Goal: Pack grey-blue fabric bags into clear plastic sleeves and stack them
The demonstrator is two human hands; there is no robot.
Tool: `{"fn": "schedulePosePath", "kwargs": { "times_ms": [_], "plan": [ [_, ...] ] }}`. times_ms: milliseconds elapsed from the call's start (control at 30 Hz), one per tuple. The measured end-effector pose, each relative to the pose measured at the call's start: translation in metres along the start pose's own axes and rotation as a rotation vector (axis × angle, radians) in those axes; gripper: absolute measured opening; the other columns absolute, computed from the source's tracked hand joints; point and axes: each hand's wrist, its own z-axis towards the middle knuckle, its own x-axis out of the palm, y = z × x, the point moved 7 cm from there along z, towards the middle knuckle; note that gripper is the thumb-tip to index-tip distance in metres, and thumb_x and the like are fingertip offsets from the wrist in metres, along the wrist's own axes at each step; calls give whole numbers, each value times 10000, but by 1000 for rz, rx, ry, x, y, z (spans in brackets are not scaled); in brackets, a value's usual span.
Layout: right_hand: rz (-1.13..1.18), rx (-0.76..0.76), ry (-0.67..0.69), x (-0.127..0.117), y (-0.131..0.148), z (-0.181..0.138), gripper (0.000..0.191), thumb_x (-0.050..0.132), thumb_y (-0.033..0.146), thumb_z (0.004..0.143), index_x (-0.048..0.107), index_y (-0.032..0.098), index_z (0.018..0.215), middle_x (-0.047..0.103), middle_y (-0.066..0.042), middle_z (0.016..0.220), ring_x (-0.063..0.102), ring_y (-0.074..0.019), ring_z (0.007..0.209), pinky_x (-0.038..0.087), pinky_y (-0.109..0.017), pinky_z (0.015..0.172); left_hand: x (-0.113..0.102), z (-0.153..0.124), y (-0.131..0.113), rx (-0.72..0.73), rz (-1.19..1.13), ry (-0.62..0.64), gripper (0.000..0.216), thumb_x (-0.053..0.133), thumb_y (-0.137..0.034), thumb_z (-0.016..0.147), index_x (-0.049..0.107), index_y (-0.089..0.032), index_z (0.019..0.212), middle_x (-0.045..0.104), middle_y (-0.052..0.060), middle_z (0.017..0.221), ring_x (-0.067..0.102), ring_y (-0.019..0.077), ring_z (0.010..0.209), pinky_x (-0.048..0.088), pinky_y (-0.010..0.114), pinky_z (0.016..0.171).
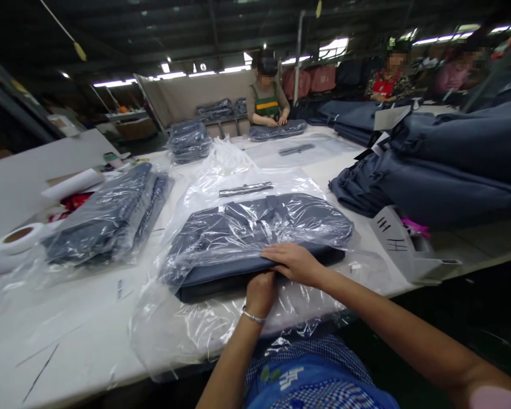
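Observation:
In front of me a dark blue fabric bag (pixel 225 271) lies flat, mostly inside a clear plastic bag (pixel 187 326) whose mouth faces me. My left hand (pixel 260 292) is closed at the bag's near edge; its fingertips are hidden there. Just beside it, my right hand (pixel 296 263) rests on the upper side of that edge, fingers stretched out and lying flat over the plastic. Loose plastic spreads toward the table's front edge, below my left wrist.
Plastic-wrapped blue bags (pixel 106 216) are piled on the left, near a white roll (pixel 21 237). Unwrapped blue bags (pixel 434 182) form a big heap on the right, behind a white box (pixel 394 241). Across the white table (pixel 68 335), a person (pixel 268 102) handles another wrapped bag.

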Motion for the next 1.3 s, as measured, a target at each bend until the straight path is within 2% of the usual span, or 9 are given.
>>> {"fn": "schedulePosePath", "kwargs": {
  "times_ms": [200,367,467,533,600,700,933,1133,1300],
  "plan": [
    [-23,-17,-20,32,-8,-24,486,528,335,953,460,220,1421,503,-86,1435,412,-233,1364,350,-464,1128,-20,-23,10,187,-138,39,300,508,-106,885,682,-233,1093,739,26,1055,698,166,934,561,259,848],
    [-82,-51,-17,41,-8,-27,524,530,288,946,412,214,1451,462,-95,1468,362,-228,1396,302,-487,1153,-91,-51,9,255,-144,-146,365,458,-152,932,589,-253,1257,663,26,1246,620,135,1127,493,255,994],
    [-96,-43,-30,40,-6,-28,532,522,257,941,400,218,1458,455,-94,1473,353,-226,1400,296,-493,1155,-139,-36,17,140,83,-324,413,513,-248,929,516,-252,1342,553,74,1392,502,225,1290,405,408,1104],
    [-95,-40,-29,39,-4,-30,552,533,254,932,389,224,1464,457,-96,1472,350,-232,1402,300,-501,1152,-152,-13,35,-23,251,-275,492,576,-347,898,489,-220,1365,494,142,1435,455,322,1321,364,538,1099],
    [-79,-49,-42,36,-2,-32,556,544,257,924,398,223,1460,423,-106,1494,317,-250,1418,301,-513,1150,-147,6,55,-158,294,-108,585,624,-413,859,468,-187,1375,596,176,1304,561,349,1189,454,527,983],
    [14,-14,-171,25,-3,-38,522,567,287,912,460,197,1415,330,-143,1539,292,-278,1427,341,-501,1132,-127,5,67,-192,179,59,535,609,-413,871,475,-234,1357,705,74,1038,664,254,927,516,353,764],
    [92,140,-536,4,7,-68,270,594,248,898,627,210,1163,648,-105,1175,604,-218,1126,510,-397,990,-87,-72,35,131,281,-20,237,509,-197,920,628,-250,1118,642,19,864,599,201,817,427,337,728],
    [-255,-30,-474,-27,64,-84,558,598,141,875,483,381,1365,703,-1,1093,652,-188,1012,522,-395,958,-68,-91,34,175,322,-42,239,495,-155,915,631,-221,1100,623,15,826,584,183,743,433,326,677],
    [-472,217,-301,-51,33,-94,564,572,174,893,453,328,1423,606,-58,1305,534,-270,1221,383,-531,1090,-63,-102,32,174,290,-57,267,498,-137,898,615,-213,1126,655,19,855,608,171,707,470,303,643]
  ]
}}
